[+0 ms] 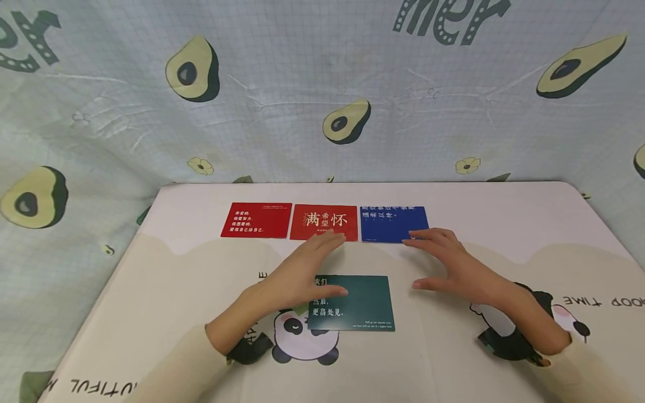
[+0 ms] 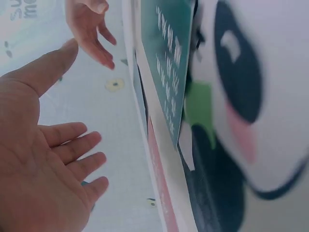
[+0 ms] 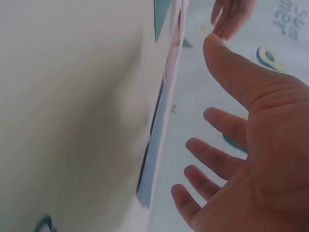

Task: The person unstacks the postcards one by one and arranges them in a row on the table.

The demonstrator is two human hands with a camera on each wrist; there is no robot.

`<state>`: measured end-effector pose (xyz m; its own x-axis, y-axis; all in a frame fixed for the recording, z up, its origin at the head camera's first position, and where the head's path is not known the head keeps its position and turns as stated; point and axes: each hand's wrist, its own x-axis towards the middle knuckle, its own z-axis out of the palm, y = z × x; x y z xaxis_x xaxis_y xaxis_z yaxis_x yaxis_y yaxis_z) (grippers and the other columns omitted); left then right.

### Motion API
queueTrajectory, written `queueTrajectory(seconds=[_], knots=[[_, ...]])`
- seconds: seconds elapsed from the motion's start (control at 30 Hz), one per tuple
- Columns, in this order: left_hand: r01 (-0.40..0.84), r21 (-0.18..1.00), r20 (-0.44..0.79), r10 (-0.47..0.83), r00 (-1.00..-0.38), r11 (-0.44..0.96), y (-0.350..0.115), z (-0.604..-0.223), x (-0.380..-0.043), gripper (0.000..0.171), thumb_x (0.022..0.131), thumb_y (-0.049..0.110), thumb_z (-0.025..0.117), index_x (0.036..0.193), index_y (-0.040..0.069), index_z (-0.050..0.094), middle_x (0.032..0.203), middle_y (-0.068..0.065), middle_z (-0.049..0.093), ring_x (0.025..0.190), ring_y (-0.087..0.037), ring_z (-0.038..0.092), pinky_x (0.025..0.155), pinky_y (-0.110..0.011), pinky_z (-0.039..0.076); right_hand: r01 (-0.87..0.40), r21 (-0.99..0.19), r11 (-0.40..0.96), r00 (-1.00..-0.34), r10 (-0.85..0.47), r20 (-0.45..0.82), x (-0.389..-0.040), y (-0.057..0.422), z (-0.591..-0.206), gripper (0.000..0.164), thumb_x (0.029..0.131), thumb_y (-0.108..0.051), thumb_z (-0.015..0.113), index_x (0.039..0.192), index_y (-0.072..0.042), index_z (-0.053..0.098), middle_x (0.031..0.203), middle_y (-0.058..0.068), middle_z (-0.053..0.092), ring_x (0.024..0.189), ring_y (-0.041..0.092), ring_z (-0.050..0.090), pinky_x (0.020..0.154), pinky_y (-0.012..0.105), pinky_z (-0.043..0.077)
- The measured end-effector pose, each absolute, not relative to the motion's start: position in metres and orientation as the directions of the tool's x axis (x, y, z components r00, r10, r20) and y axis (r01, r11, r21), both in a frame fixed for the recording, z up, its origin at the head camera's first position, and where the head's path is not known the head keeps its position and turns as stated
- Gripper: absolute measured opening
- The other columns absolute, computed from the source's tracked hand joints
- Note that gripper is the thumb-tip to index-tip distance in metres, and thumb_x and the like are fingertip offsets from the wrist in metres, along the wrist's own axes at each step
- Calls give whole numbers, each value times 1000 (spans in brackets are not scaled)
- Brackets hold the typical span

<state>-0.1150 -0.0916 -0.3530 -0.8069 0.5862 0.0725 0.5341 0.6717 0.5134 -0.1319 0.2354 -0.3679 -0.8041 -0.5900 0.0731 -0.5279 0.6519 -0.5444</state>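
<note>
A dark green card (image 1: 365, 305) with white writing lies flat in front of me, over a printed panda face. My left hand (image 1: 297, 274) is held above its left part, covering some of the writing, with fingers spread and nothing gripped. To the right of that card hovers my right hand (image 1: 456, 268), fingers apart and holding nothing, its fingertips overlapping the blue card (image 1: 385, 225) in the head view. Left of the blue card are a red card (image 1: 332, 215) with large pale characters and another red card (image 1: 259, 220), side by side in a row.
The table's cover (image 1: 166, 302) is pale, with printed pandas and lettering. Behind its far edge hangs a light curtain (image 1: 282, 61) with avocado prints.
</note>
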Motion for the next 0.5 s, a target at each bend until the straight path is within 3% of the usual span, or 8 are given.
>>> queueTrajectory(seconds=[0.27,0.5], knots=[[547,527,66,611,-789,650,-99,-357,-81,88,75,36,80,146,7,38,150,-8,35,141,-23,24,113,-43,22,-533,-564,631,-790,-610,64,-110,218,-374,75,76,-44,78,139,-17,49,143,5,40,132,29,27,97,59,39],[463,558,4,555,-832,689,-111,-369,-73,89,74,32,82,146,7,36,150,-8,35,141,-23,23,112,-42,23,-508,-557,657,-796,-605,13,-101,208,-379,74,76,-46,77,139,-19,50,142,2,42,132,26,30,99,54,41]])
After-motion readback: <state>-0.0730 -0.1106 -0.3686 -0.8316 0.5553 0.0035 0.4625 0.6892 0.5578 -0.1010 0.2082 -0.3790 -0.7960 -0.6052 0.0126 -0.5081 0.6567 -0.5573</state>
